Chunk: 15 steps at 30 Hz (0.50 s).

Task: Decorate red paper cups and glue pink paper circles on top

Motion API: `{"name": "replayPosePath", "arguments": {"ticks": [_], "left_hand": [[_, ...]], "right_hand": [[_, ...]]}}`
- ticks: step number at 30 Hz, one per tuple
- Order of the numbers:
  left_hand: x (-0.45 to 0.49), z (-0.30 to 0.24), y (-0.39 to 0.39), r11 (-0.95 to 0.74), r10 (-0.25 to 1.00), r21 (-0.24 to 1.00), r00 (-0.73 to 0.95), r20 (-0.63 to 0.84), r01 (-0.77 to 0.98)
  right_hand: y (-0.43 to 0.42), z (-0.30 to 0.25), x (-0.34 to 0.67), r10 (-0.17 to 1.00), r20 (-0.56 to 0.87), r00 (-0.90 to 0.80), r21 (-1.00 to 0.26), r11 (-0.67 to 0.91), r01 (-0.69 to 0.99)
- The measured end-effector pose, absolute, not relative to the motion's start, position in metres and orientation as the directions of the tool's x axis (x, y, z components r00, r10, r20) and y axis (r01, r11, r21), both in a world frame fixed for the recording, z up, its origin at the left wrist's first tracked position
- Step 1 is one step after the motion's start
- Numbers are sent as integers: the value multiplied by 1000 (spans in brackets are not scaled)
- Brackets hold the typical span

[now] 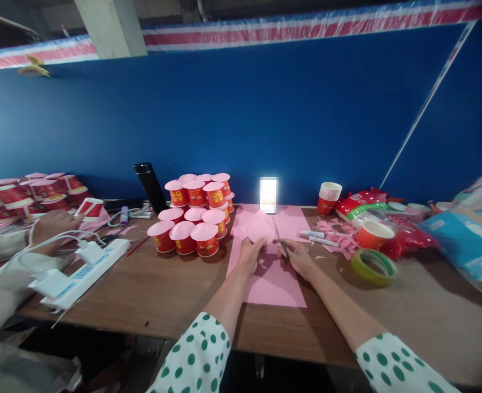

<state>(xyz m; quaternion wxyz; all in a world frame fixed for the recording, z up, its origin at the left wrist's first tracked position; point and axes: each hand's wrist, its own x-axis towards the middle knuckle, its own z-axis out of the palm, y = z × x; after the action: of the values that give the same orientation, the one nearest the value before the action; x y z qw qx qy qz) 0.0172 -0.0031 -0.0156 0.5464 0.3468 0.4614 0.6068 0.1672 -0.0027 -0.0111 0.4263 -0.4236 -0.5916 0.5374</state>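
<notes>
My left hand [254, 254] is closed on the near edge of a round pink paper piece [260, 226], thumb and fingers pinching it. In my right hand [297, 257] is a pair of scissors [282, 245] with dark handles, its blades pointing up and away beside the right side of the round piece. Beneath both hands lie pink paper sheets [275, 289] on the brown table. To the left stand several red paper cups [207, 240], stacked in layers and topped with pink paper discs.
A lit phone [268, 195] leans against the blue partition. At right lie pink scraps [341, 234], white pens [318, 238], a red cup [375, 234], a tape roll [374, 267] and stacked cups [328, 197]. Left are a black bottle [150, 188], a power strip [87, 275] and another person's hand [54, 229].
</notes>
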Motion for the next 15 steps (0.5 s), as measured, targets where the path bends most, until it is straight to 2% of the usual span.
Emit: {"name": "replayPosePath", "arguments": {"ticks": [15], "left_hand": [[17, -15, -3, -10, 982, 942, -183, -55, -335]], "right_hand": [[-2, -12, 168, 959, 39, -280, -997, 57, 56]]}}
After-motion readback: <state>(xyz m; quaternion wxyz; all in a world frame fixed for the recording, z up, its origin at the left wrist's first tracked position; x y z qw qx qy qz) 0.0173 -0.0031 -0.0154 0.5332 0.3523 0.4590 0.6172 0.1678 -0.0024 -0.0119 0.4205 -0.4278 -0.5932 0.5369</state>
